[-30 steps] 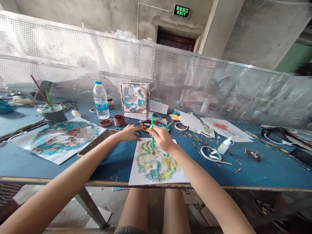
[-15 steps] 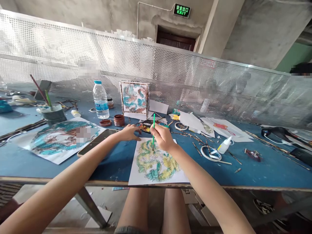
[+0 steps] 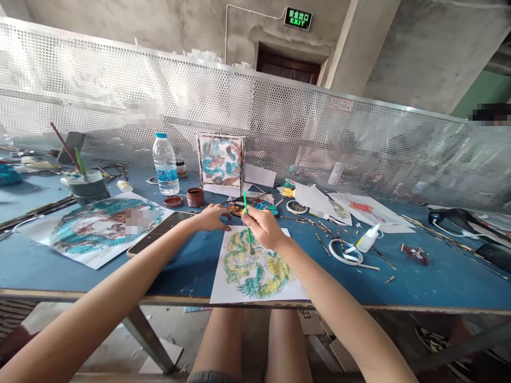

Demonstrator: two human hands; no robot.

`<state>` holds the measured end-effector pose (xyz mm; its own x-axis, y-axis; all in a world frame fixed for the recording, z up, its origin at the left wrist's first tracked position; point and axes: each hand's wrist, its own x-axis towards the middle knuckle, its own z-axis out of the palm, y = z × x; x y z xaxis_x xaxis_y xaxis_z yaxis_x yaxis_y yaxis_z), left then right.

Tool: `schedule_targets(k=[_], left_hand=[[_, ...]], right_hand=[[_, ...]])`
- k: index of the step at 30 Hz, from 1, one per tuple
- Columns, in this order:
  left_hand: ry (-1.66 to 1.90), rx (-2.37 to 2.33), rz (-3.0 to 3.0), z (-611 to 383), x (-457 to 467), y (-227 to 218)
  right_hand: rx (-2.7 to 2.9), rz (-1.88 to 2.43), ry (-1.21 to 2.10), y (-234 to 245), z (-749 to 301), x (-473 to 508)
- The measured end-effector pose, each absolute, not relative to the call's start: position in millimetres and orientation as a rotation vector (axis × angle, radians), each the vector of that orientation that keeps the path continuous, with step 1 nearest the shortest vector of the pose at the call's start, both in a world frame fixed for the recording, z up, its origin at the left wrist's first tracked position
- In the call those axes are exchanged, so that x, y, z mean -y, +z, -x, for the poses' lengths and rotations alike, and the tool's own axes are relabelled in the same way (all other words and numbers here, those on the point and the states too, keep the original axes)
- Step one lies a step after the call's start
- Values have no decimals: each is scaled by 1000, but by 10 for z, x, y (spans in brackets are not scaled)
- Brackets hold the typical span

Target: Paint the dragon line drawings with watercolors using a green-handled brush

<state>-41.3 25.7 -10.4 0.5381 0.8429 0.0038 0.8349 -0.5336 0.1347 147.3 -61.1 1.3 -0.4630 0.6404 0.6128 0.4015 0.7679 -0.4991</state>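
My right hand pinches a green-handled paintbrush, held nearly upright with its bristles at the middle of a sheet with a dragon drawing. The drawing is coloured in yellow and teal. My left hand rests with fingers apart by the sheet's upper left corner, and nothing shows in it. Just behind both hands sits a paint palette with mixed colours, partly hidden by my right hand. A phone lies under and beside my left forearm.
Left of centre stand an open brown paint jar, a water bottle and a brush cup. A framed dragon picture leans at the back. To the right lie a glue bottle, a tape ring and twigs.
The brush's upper end has tipped to the left and its bristles have shifted slightly down the drawing. My left hand has stayed in place.
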Motion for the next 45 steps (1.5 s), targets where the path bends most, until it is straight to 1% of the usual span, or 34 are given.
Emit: schedule_targets(k=[3,9,13,18,22,25,29,33,35,37,41,45], left_hand=[[112,-1455,-2655,414,-263,-109],[114,-1444,-2630,425,-287,-122],[111,-1462,-2640,421,-273,-114],[119,-1453,-2627,408,-249,-94],[116,-1464,-2634,406,-252,-99],[124,-1445,-2644,421,-272,-117],[142,-1411,-2651,443,-304,-141],[106,-1426,-2627,443,-314,-140],[89,-1424,-2623,441,-311,-133],[91,-1423,-2621,442,-306,-128],[104,-1425,-2616,442,-290,-119],[105,-1422,-2614,435,-265,-101]], right_hand=[[2121,746,462,20,-1461,624],[2073,770,380,15,-1472,621],[2094,738,483,15,-1456,635],[2054,762,460,30,-1451,644],[2073,730,534,28,-1438,646],[2041,741,531,20,-1435,643],[2063,829,398,11,-1487,585],[1875,975,70,57,-1676,456],[1720,984,-117,101,-1819,378],[1611,993,-233,137,-1964,297],[1524,1122,-256,102,-2150,143],[1621,1245,-264,-34,-2163,32]])
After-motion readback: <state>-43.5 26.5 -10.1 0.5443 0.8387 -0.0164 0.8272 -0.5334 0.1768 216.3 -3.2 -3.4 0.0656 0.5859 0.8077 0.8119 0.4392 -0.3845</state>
